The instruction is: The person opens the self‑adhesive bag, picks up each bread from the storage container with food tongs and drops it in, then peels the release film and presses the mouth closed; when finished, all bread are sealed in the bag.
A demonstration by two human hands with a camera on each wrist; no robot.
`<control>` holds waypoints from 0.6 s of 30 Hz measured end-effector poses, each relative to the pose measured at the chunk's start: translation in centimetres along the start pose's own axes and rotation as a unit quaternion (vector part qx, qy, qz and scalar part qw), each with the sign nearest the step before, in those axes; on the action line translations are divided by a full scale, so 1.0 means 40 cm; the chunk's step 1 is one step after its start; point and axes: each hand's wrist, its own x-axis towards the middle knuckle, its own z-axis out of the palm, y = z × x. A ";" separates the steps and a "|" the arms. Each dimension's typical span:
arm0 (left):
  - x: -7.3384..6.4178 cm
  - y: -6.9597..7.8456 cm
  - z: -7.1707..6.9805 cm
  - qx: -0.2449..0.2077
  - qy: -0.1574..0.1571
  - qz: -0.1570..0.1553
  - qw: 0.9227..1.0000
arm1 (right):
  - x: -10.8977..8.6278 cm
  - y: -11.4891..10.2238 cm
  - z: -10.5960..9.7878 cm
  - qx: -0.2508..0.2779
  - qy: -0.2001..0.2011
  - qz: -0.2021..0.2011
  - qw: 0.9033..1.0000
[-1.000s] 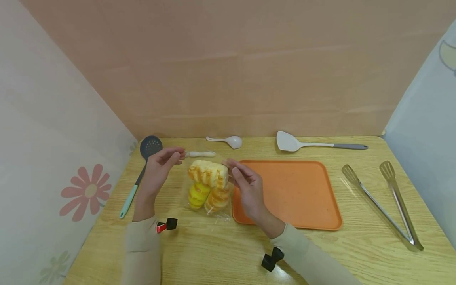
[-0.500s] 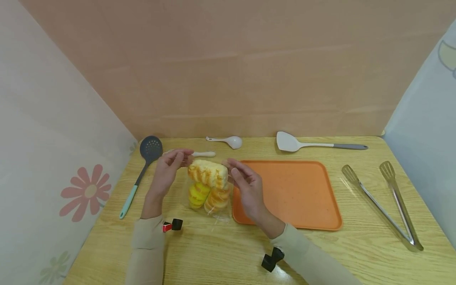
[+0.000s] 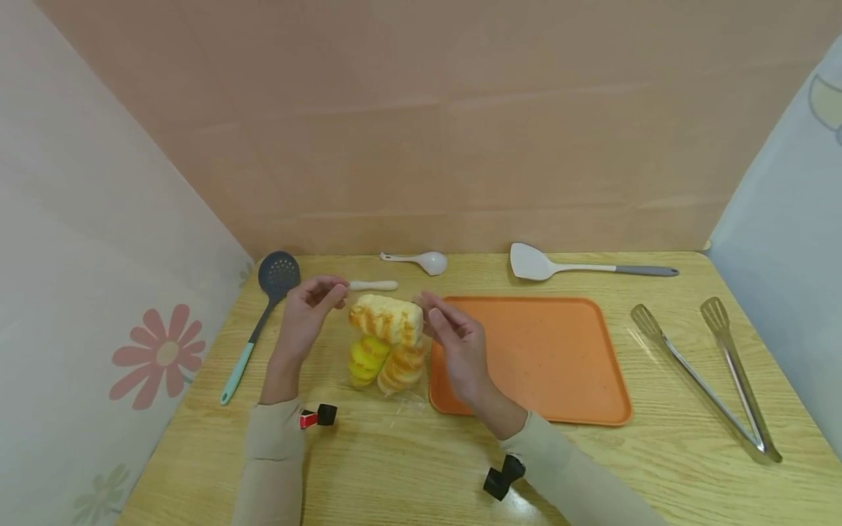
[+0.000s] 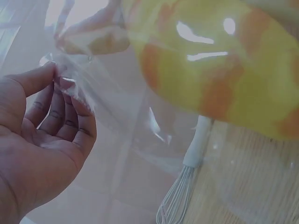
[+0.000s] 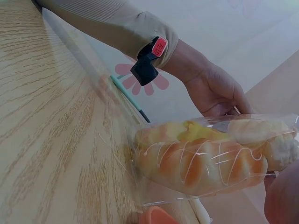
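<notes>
A clear plastic bag [image 5: 154,198] holds several bread pieces: a pale loaf with browned ridges [image 3: 384,320], a yellow roll [image 3: 367,361] and an orange-brown bread with white icing lines [image 5: 201,163]. My left hand [image 3: 309,310] pinches the bag's film at the upper left between thumb and forefinger, as the left wrist view shows. On the opposite side, my right hand [image 3: 457,347] grips the bag's upper edge beside the loaf. Only a blurred part of that hand shows in the right wrist view. Between both hands the bag hangs upright with its bottom close to the wooden table [image 3: 368,467].
An orange tray [image 3: 533,358] lies right of the bag, partly behind my right hand. Metal tongs [image 3: 743,394] lie farther right. Along the back are a white turner [image 3: 533,261], a white spoon [image 3: 430,261] and a whisk [image 4: 196,144]. A slotted skimmer [image 3: 279,274] is at the left.
My left hand has come in rightward from beside the skimmer and now pinches the bag's edge, drawn slightly back left in the last half second. The right hand stays nearly still.
</notes>
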 end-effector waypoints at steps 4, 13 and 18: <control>-0.001 0.005 -0.009 -0.013 -0.004 0.000 1.000 | 0.005 0.001 0.000 -0.013 0.009 -0.003 1.000; -0.005 0.000 -0.040 -0.040 -0.065 0.036 0.996 | 0.016 -0.002 -0.012 -0.100 0.041 -0.032 0.994; -0.007 0.003 -0.052 -0.040 -0.084 0.040 0.995 | 0.025 -0.003 -0.020 -0.144 0.040 -0.059 0.987</control>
